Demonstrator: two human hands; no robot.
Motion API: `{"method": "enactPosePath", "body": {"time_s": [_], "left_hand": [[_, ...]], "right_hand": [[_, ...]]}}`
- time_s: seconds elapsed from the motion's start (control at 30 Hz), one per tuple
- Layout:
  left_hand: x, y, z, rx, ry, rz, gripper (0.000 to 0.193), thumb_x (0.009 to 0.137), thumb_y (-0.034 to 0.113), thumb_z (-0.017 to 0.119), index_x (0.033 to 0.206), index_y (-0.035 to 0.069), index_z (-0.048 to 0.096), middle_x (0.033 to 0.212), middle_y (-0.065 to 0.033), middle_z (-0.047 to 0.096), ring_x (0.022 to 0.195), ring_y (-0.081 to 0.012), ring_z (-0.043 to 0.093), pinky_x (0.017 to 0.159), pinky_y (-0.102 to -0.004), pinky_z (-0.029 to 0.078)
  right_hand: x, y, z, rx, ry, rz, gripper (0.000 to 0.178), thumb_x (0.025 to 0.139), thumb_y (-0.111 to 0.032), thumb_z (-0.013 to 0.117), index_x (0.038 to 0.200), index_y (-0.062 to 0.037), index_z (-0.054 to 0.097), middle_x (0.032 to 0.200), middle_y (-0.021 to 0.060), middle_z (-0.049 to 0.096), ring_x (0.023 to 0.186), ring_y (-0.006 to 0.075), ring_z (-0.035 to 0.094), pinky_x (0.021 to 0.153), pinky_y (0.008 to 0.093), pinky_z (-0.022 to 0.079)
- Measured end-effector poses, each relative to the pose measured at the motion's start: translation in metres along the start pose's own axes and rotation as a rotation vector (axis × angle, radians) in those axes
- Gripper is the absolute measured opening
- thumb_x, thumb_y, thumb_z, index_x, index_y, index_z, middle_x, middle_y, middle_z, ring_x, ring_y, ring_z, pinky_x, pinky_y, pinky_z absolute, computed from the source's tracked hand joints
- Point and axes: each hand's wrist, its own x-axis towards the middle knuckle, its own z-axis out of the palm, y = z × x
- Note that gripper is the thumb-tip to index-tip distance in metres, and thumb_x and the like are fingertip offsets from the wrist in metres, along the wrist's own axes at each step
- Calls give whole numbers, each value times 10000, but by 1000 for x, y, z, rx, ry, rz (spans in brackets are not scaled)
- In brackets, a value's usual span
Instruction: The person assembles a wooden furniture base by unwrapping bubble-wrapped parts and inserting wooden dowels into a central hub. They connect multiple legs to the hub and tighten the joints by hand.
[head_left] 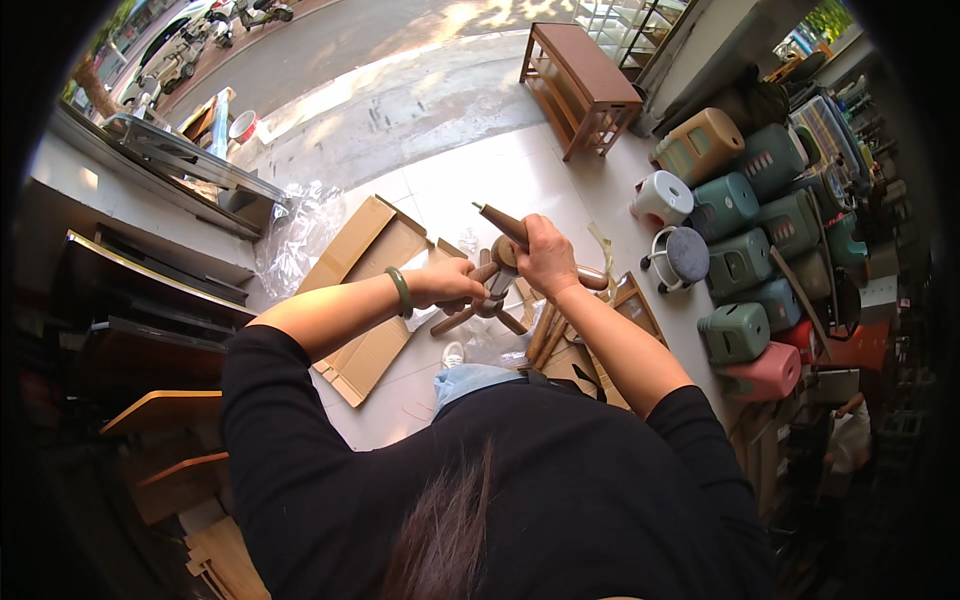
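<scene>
My right hand (548,258) is wrapped round a tapered brown wooden piece (504,225), whose narrow end with a small metal tip points up and left. Just below it is a wooden stand (503,250) with a round hub and several splayed legs. My left hand (445,284), with a green bangle at its wrist, closes on one of its wooden arms. Lower down, a second hub (488,308) with spread legs shows near the floor. My hands partly hide how these parts join.
An opened cardboard box (372,310) lies at left beside clear plastic wrap (300,235). More wooden parts (547,335) lie on cardboard near my feet. To the right stand several plastic stools (738,262) and a round wheeled stool (684,255). A brown bench (585,75) is ahead.
</scene>
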Motion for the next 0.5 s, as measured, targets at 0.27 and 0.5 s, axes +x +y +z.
{"method": "enactPosePath", "body": {"time_s": [0.27,0.5], "left_hand": [[12,-22,-6,-949,-397,-225,158,923,165,622,1011,56,549,674,14,486,468,-15,413,357,-139,319],[4,18,5,379,11,-33,190,835,119,572,969,-6,522,669,-80,572,462,-156,558,356,-297,448]], "right_hand": [[1,0,-1,-4,4,0,238,768,-84,666,930,-55,494,892,164,581,813,389,607,722,464,505],[0,-1,0,10,5,33,230,784,-107,671,936,-56,506,885,166,584,815,399,594,716,472,485]]}}
